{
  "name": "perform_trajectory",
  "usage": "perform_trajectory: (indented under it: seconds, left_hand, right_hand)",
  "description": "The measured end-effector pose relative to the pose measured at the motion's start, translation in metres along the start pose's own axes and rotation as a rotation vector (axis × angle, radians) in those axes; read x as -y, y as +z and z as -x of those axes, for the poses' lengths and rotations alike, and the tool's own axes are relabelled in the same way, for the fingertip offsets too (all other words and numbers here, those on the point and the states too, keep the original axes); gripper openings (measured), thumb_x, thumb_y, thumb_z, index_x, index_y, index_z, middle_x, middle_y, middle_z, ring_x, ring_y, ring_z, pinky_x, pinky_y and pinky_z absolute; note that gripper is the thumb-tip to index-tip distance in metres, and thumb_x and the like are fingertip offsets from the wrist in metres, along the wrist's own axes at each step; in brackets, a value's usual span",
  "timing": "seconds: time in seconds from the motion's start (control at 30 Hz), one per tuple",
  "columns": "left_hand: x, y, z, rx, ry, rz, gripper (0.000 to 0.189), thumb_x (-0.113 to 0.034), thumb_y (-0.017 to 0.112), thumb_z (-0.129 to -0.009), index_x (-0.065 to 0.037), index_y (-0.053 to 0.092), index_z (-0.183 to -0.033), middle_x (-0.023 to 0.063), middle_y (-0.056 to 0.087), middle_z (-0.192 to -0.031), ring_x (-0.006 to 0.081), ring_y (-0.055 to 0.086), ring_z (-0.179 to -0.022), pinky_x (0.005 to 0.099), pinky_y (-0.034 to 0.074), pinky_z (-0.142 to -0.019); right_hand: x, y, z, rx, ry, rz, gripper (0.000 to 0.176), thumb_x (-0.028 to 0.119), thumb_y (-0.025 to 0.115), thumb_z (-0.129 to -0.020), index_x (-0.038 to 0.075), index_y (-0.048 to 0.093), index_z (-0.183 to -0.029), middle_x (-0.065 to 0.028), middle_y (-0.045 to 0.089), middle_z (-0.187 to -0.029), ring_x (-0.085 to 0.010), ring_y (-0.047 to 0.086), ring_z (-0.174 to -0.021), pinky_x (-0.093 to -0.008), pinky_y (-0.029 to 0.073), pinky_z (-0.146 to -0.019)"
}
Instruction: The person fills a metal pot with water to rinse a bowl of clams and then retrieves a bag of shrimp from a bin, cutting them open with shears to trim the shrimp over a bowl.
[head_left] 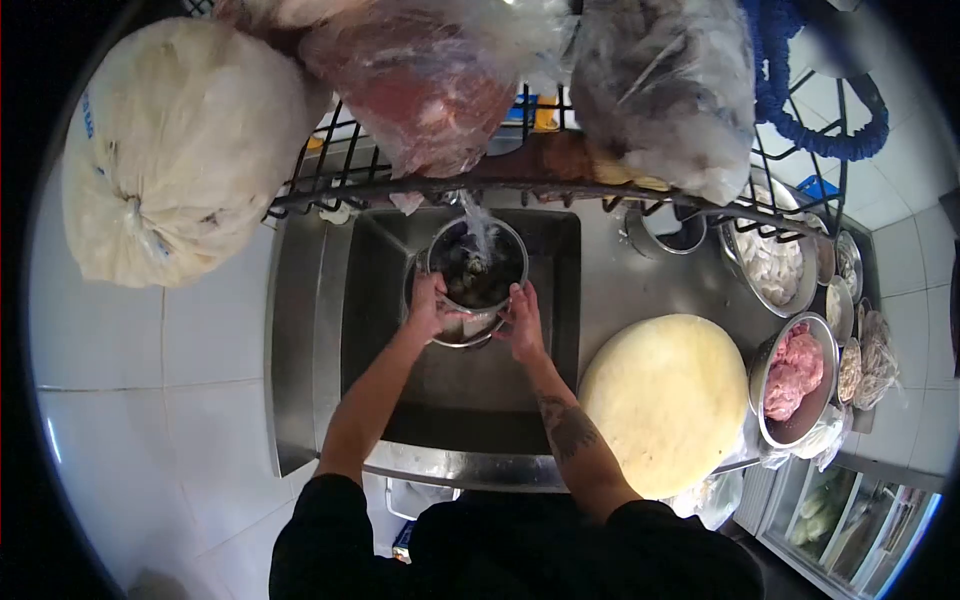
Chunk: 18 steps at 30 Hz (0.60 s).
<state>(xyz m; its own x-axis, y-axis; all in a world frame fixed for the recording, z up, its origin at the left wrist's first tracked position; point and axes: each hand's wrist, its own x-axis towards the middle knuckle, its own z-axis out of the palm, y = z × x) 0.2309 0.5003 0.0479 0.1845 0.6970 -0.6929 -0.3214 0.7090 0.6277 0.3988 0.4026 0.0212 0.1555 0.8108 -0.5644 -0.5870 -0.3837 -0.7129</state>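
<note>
Both of my hands grip a round metal pot [522,254] over the sink [470,412]. My left hand [428,304] is closed on its left side, and my right hand [519,318] clasps the lower right side. A stream of water [480,230] falls into the pot, onto dark contents [474,284] too unclear to name. Below the pot, largely covered by it, a second metal vessel [462,342] shows its rim in the basin.
A thick round chopping board [665,405] lies right of the sink. Beyond it stand a bowl of pink meat [796,372], a bowl of pale pieces [775,262] and a small metal pot [668,238]. Filled plastic bags [410,85] hang low on a black wire rack [440,187].
</note>
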Motion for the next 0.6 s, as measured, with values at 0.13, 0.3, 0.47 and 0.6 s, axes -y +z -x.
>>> perform_trajectory:
  seconds: [0.13, 0.3, 0.47, 0.6]
  left_hand:
    - [0.026, -0.030, -0.044, 0.010, 0.123, 0.287, 0.028, -0.020, 0.053, -0.079, -0.016, 0.036, -0.101, 0.0148, 0.046, -0.105, 0.0421, 0.055, -0.102, 0.0717, 0.053, -0.073]
    - [0.018, 0.000, 0.002, 0.061, 0.221, 0.050, 0.040, -0.009, 0.054, -0.075, -0.018, 0.035, -0.109, 0.0126, 0.042, -0.107, 0.0358, 0.054, -0.094, 0.0628, 0.057, -0.071]
    - [0.001, 0.010, 0.019, 0.035, 0.117, -0.007, 0.065, -0.004, 0.055, -0.075, -0.020, 0.031, -0.134, 0.0148, 0.042, -0.120, 0.0370, 0.054, -0.099, 0.0556, 0.056, -0.075]
    - [-0.017, 0.020, 0.037, -0.286, 0.814, -0.775, 0.065, -0.007, 0.056, -0.084, -0.009, 0.027, -0.142, 0.0265, 0.049, -0.129, 0.0390, 0.060, -0.102, 0.0398, 0.049, -0.090]
  right_hand:
    - [0.000, -0.009, 0.003, 0.046, 0.018, 0.009, 0.097, 0.068, 0.056, -0.083, 0.024, 0.006, -0.153, -0.0154, 0.014, -0.157, -0.0451, 0.029, -0.136, -0.0661, 0.037, -0.093]
    - [0.012, 0.021, -0.020, 0.145, -0.131, -0.042, 0.075, 0.058, 0.055, -0.087, 0.015, 0.030, -0.143, -0.0170, 0.048, -0.137, -0.0356, 0.057, -0.116, -0.0567, 0.053, -0.087]
    - [-0.010, 0.008, -0.060, 0.232, -0.125, -0.311, 0.050, 0.040, 0.051, -0.087, 0.012, 0.047, -0.129, -0.0129, 0.060, -0.115, -0.0301, 0.064, -0.101, -0.0487, 0.058, -0.079]
    - [-0.010, 0.009, -0.062, 0.171, -0.300, -0.330, 0.070, 0.024, 0.059, -0.077, 0.007, 0.038, -0.142, -0.0090, 0.050, -0.130, -0.0261, 0.053, -0.116, -0.0404, 0.050, -0.094]
